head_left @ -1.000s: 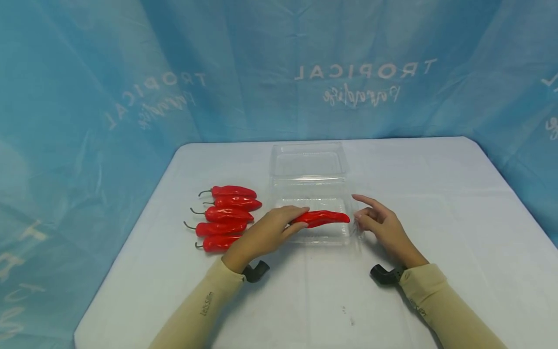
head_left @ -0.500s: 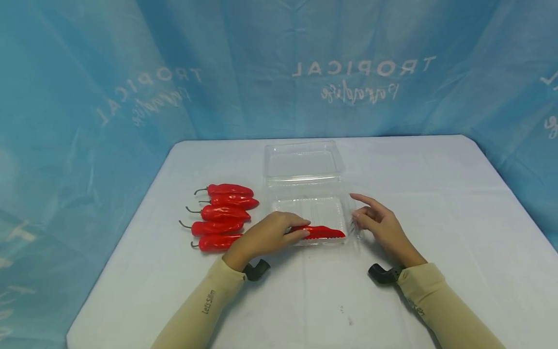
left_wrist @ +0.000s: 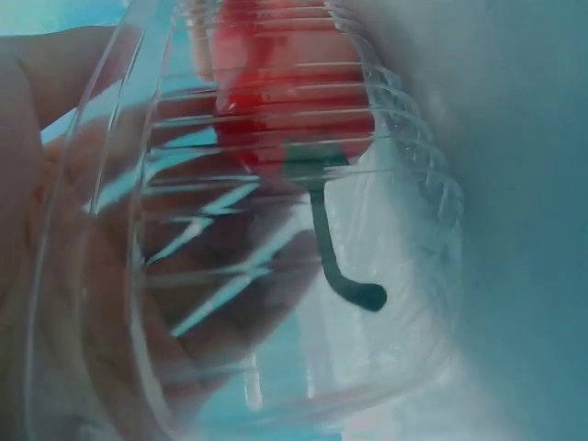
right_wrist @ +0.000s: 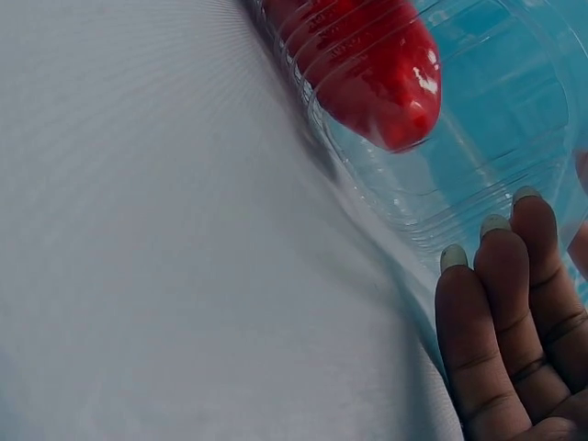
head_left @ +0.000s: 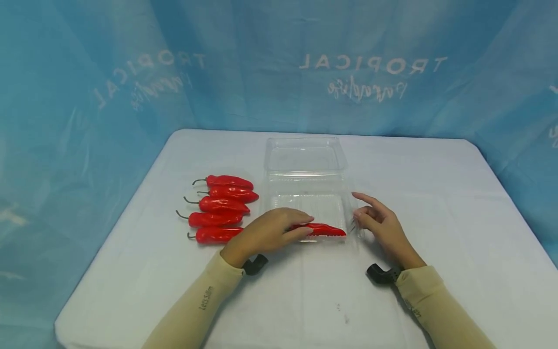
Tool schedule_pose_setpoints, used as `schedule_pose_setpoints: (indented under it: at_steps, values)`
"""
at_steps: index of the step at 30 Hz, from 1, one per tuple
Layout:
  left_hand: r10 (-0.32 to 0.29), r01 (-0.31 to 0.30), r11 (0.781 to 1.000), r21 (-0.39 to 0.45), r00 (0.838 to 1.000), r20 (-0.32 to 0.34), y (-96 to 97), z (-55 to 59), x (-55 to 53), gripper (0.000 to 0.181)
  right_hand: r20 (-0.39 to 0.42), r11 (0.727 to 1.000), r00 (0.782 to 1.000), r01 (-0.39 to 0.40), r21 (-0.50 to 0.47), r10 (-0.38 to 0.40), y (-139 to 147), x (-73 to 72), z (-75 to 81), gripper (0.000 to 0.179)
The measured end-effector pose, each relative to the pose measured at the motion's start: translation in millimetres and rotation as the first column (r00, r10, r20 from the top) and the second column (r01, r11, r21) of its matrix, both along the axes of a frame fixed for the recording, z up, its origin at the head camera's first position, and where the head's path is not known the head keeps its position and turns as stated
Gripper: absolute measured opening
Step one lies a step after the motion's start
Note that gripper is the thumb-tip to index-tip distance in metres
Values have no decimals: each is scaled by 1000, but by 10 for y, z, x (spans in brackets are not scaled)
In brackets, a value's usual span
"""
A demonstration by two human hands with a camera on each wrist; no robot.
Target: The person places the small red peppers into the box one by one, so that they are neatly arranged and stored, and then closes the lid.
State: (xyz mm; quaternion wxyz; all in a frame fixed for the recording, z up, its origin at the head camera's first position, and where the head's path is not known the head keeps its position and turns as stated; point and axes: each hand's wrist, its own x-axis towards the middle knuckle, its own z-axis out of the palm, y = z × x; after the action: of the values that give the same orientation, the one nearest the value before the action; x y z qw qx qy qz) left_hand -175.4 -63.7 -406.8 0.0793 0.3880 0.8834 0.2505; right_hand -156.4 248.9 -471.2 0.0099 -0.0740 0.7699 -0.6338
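A clear plastic clamshell container [head_left: 309,199] lies unfolded, its lid [head_left: 305,156] away from me. Along the near wall of its base lies a red chili pepper [head_left: 327,230]. Over the base my left hand [head_left: 276,230] holds this pepper between thumb and fingers. Through the ribbed wall, the left wrist view has the pepper's red body [left_wrist: 285,92] and green stem [left_wrist: 322,239]. My right hand [head_left: 381,225] pinches the container's right rim, index finger stretched forward. Its fingers [right_wrist: 501,303] touch the plastic in the right wrist view, close to the pepper's tip [right_wrist: 395,110].
Several more red chili peppers [head_left: 222,204] lie in a column left of the container, stems pointing left. The white-covered table [head_left: 301,300] has a blue printed curtain [head_left: 261,63] behind it and at both sides.
My left hand has lowered the pepper from above the container into its base, against the near wall. The right hand keeps its place at the rim. The head view has shifted slightly.
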Motion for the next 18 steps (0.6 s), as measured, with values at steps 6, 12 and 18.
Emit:
schedule_pose_setpoints:
  at_steps: [6, 12, 18]
  values:
    - [89, -82, 986, 145, 995, -43, -236, 126, 4, 41, -19, 1000, 1000, -4, -13, 4, -26, 2, -24, 52]
    - [241, -199, 929, 313, 965, -102, -709, 215, 15, 36, -18, 1000, 1000, -8, -5, 8, -46, -16, -70, 52]
    - [358, -322, 882, 345, 933, -42, -1090, 231, 72, 34, -27, 1000, 1000, -1, 1, 1, -6, -27, -69, 52]
